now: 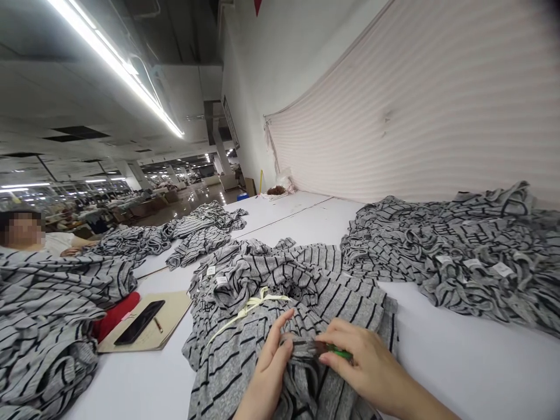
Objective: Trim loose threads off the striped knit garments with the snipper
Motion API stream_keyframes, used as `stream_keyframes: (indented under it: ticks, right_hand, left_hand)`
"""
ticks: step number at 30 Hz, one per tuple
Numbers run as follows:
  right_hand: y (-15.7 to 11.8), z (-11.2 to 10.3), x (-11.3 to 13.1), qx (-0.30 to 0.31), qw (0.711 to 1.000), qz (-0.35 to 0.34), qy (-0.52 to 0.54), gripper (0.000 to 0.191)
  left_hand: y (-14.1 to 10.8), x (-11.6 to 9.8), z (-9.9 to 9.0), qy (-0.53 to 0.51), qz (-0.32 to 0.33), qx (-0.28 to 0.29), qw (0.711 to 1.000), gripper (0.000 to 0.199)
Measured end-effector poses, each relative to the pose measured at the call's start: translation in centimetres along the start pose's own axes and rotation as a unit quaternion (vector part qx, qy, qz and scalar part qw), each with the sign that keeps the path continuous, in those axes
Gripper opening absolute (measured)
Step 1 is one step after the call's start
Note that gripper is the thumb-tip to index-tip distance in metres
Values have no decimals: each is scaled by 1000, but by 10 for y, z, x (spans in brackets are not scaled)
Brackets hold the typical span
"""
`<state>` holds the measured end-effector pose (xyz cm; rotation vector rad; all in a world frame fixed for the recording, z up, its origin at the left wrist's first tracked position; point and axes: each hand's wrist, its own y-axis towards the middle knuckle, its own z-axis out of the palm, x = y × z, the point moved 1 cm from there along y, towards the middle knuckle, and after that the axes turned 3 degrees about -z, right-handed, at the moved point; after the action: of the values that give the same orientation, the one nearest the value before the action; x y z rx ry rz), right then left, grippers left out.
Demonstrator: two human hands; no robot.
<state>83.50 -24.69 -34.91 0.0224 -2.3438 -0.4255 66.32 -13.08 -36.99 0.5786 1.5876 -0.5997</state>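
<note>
A pile of grey garments with black stripes (350, 303) lies in front of me on the white table. My left hand (272, 361) pinches a bit of a striped garment between thumb and fingers. In my right hand (356, 356) is a pair of thread snips (339, 352) with a green handle, its dark blades directed left at the cloth by my left fingertips. Whether the blades are apart or together is too blurred to tell. A pale yellow drawstring (251, 304) is tied in a bow on the garment just beyond my hands.
More striped garments are heaped at right (459, 251) and left (39, 326). A notebook (172, 315) bears a phone (140, 322) and a short pencil (158, 324), beside red cloth (116, 315). At far left sits another person (56, 242). Pinkish striped sheeting (415, 128) hangs along the wall.
</note>
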Motion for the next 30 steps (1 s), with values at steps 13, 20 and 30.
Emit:
stream_keyframes:
  ticks: [13, 20, 30]
  right_hand:
    - [13, 17, -15, -63, 988, 43, 137, 14]
    - [18, 32, -18, -86, 942, 74, 317, 27]
    - [-8, 17, -18, -61, 963, 91, 245, 11]
  left_hand:
    - [2, -6, 4, 11, -19, 7, 1000, 53]
    - [0, 8, 22, 149, 107, -41, 982, 17]
    - [-2, -2, 22, 183, 91, -64, 977, 25]
